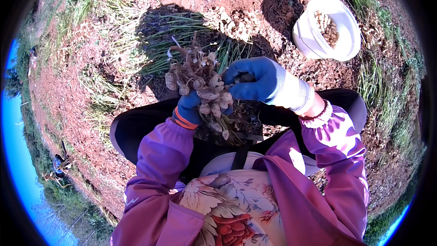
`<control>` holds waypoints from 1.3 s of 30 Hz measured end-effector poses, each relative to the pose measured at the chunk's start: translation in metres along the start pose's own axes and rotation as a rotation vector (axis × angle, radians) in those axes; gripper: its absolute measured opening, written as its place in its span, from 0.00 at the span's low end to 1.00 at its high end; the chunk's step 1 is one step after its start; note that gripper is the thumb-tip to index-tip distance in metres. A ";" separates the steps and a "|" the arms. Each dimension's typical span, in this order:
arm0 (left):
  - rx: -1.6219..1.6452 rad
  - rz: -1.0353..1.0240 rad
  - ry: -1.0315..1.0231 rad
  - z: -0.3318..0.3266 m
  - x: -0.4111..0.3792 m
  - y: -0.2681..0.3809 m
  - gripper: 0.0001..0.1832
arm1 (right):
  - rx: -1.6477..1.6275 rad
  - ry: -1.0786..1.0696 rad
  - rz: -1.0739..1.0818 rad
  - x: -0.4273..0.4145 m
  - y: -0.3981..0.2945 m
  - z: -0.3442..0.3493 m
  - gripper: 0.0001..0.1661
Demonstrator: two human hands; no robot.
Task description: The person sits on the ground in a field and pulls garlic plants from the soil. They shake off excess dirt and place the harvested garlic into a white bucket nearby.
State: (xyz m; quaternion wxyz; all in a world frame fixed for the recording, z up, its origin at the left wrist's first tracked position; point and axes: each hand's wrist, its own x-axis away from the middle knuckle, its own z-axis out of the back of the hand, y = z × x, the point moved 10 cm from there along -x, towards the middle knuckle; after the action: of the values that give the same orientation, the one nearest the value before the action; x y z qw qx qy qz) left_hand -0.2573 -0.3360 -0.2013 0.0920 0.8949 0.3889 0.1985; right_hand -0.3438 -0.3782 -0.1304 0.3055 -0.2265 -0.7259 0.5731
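Observation:
A bunch of peanut pods with roots (201,82) is held up over my lap, its green stems hanging towards me. My left hand (191,109), in a blue glove with an orange cuff, grips it from below, partly hidden behind the pods. My right hand (256,80), in a blue glove with a pale knitted cuff, is at the right side of the bunch, thumb and fingers curled near the pods; whether it pinches one is unclear.
A white plastic bucket (307,36) with picked peanuts (327,29) in it stands tilted at the upper right. Pulled peanut plants (181,24) lie on the red soil ahead. Grass grows on the right. A person (58,167) is far off at left.

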 end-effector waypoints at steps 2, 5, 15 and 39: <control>-0.031 0.043 -0.055 0.001 -0.004 -0.007 0.25 | 0.381 0.063 0.121 0.000 -0.021 0.008 0.12; -0.200 0.075 0.031 0.002 -0.007 -0.012 0.28 | 1.046 0.195 0.209 0.002 -0.043 0.016 0.11; -0.173 -0.117 0.000 -0.025 -0.013 0.009 0.41 | 1.384 1.107 -0.045 0.099 -0.071 0.249 0.19; -0.358 -0.126 0.078 -0.008 -0.016 0.008 0.35 | 0.880 0.444 0.444 0.003 -0.056 0.014 0.15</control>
State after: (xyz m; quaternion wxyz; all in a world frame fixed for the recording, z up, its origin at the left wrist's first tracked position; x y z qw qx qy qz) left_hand -0.2657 -0.3529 -0.1962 0.2468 0.8296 0.4061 0.2931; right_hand -0.3544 -0.3994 -0.0777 0.3893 -0.3407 -0.2698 0.8121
